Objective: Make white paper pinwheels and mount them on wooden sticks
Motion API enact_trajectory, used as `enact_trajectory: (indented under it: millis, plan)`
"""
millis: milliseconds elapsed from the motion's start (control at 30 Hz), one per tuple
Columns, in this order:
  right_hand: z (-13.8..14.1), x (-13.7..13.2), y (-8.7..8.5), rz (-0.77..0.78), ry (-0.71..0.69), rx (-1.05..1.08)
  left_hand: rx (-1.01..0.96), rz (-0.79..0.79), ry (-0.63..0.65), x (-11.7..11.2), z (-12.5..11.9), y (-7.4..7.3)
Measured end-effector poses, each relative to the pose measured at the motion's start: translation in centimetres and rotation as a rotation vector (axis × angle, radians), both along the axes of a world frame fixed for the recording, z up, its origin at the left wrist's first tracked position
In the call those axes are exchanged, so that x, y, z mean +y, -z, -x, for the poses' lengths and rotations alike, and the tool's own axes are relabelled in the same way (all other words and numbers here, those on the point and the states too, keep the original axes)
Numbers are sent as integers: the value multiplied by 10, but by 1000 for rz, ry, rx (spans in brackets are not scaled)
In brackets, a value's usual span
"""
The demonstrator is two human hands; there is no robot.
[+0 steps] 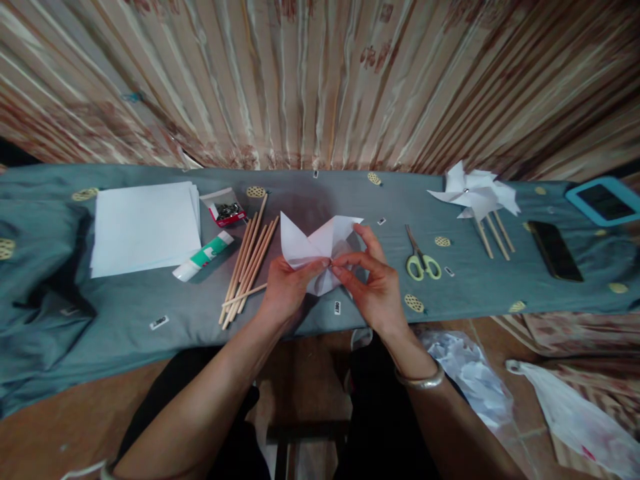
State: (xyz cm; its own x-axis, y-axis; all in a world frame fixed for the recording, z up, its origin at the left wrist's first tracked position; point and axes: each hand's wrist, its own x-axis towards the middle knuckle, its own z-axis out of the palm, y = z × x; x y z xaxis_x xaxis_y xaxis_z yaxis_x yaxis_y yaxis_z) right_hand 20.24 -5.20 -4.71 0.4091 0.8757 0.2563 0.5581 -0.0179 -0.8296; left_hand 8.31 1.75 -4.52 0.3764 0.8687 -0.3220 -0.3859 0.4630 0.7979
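A folded white paper pinwheel (320,243) is held up over the cloth between both hands. My left hand (290,283) grips it from the lower left, thumb pressed near its centre. The fingers of my right hand (375,283) pinch at the centre, where a small dark metal pin shows; its exact shape is too small to tell. One finger of that hand touches the upper right blade. Just left of my left hand lie several wooden sticks (253,257), and one stick points toward that hand.
Left lie a stack of white paper (145,227), a glue stick (203,256) and a small box of metal pins (225,208). Right are scissors (421,260), finished pinwheels on sticks (477,193), a phone (555,250) and a blue-framed device (605,201). Plastic bags (470,377) lie on the floor.
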Motion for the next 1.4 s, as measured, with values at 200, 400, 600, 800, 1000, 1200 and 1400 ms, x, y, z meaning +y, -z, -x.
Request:
enact_trajectory:
  millis: [200, 400, 600, 800, 1000, 1200, 1400]
  plan:
    - [3, -1, -3, 6, -6, -2, 49, -20, -14, 1, 1, 0]
    - [3, 0, -4, 10, -13, 23, 15, 0, 1, 2, 2, -1]
    - [2, 0, -4, 21, -27, 25, 12, 14, 12, 2, 3, -3]
    - [1, 1, 1, 42, -31, 32, 11, 18, 16, 2, 3, -4]
    - [0, 2, 6, 29, -47, 39, -7, 28, 15, 2, 5, -2]
    - [1, 3, 8, 59, -30, 129, 55, 19, 5, 2, 6, -2]
    - [3, 3, 12, 62, -9, 261, 62, 4, -15, 2, 6, -2]
